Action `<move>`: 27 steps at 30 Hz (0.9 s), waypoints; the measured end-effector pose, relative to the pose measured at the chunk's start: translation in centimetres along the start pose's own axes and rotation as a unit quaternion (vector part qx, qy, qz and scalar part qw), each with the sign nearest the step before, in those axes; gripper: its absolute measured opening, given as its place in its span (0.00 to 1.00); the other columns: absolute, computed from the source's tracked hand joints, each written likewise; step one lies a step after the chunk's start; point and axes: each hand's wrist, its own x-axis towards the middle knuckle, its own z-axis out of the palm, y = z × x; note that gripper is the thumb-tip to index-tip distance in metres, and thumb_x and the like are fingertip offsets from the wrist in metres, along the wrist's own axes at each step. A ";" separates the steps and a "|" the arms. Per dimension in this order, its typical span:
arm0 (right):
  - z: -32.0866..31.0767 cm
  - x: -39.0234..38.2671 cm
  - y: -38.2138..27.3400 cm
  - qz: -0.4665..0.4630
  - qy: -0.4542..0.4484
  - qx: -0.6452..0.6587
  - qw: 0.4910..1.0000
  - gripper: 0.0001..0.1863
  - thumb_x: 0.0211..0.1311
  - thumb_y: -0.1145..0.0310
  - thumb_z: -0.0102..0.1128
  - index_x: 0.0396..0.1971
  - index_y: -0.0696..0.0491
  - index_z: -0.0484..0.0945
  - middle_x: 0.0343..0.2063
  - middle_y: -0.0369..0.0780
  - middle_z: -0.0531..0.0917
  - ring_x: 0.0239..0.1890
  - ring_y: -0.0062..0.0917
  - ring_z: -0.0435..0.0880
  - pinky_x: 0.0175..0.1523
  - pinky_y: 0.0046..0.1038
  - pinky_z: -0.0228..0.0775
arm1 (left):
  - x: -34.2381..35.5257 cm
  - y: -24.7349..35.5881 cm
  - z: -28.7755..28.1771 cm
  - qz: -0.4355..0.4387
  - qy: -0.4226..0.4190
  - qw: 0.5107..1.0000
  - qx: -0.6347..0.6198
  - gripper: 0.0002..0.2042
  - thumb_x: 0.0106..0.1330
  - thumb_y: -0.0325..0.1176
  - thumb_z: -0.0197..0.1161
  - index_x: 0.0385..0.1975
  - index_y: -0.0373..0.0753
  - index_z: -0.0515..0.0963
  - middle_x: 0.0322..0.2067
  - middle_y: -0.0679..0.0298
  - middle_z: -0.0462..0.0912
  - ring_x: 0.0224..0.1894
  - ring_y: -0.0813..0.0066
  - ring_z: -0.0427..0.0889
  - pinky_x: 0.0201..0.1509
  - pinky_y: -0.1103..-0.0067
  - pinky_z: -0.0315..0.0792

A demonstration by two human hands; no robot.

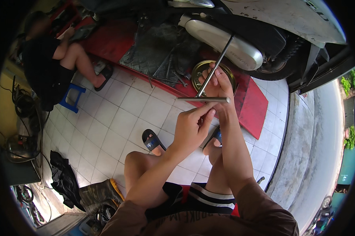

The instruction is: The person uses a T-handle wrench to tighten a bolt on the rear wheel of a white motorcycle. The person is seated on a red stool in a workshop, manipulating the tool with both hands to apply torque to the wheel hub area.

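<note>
A steel T-handle wrench slants up and away in front of me, its crossbar nearest. Around its shaft, the fingers of my right hand are curled. My left hand is closed, thumb and index finger pinched together at the right part of the crossbar; the exact contact is partly hidden. The far tip of the wrench overlaps the upper edge of a long silver cover on a scooter; I cannot tell whether it touches a bolt. Behind my right hand lies a round gold-coloured tray.
A red platform carries the scooter and a black textured mat with several wrenches. At the far left, a person sits on a blue stool. Boots, black cloth and cables lie at lower left.
</note>
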 end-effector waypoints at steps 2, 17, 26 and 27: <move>1.1 -0.2 0.0 -0.004 0.045 -0.008 0.999 0.10 0.69 0.65 0.55 0.44 0.55 0.71 0.15 0.27 0.62 0.27 0.16 0.61 0.39 0.24 0.59 | 0.7 0.8 -0.6 0.056 0.076 0.995 0.039 0.21 0.67 0.29 0.60 0.60 0.37 0.72 0.14 0.69 0.67 0.15 0.84 0.63 0.20 0.83 0.58; -0.9 -1.7 0.5 0.100 -0.098 -0.126 0.982 0.16 0.60 0.59 0.67 0.37 0.55 0.76 0.25 0.32 0.73 0.27 0.14 0.68 0.33 0.20 0.61 | 1.5 -3.1 -1.7 0.043 0.106 0.983 0.147 0.10 0.73 0.31 0.51 0.37 0.32 0.78 0.12 0.64 0.73 0.14 0.73 0.75 0.20 0.77 0.66; -0.1 -1.3 -0.1 0.095 -0.110 -0.091 0.985 0.20 0.57 0.54 0.70 0.32 0.56 0.76 0.22 0.32 0.72 0.25 0.15 0.67 0.31 0.19 0.62 | -1.2 0.3 0.1 -0.019 -0.010 0.999 -0.032 0.16 0.71 0.37 0.53 0.48 0.30 0.75 0.12 0.63 0.70 0.13 0.77 0.70 0.18 0.78 0.61; -0.1 -1.1 0.1 0.071 -0.125 -0.084 0.986 0.19 0.60 0.55 0.68 0.33 0.56 0.75 0.21 0.33 0.71 0.25 0.15 0.66 0.32 0.19 0.61 | -1.2 1.1 0.0 0.022 -0.016 0.999 -0.047 0.19 0.70 0.38 0.56 0.54 0.30 0.74 0.12 0.61 0.71 0.13 0.74 0.72 0.18 0.77 0.62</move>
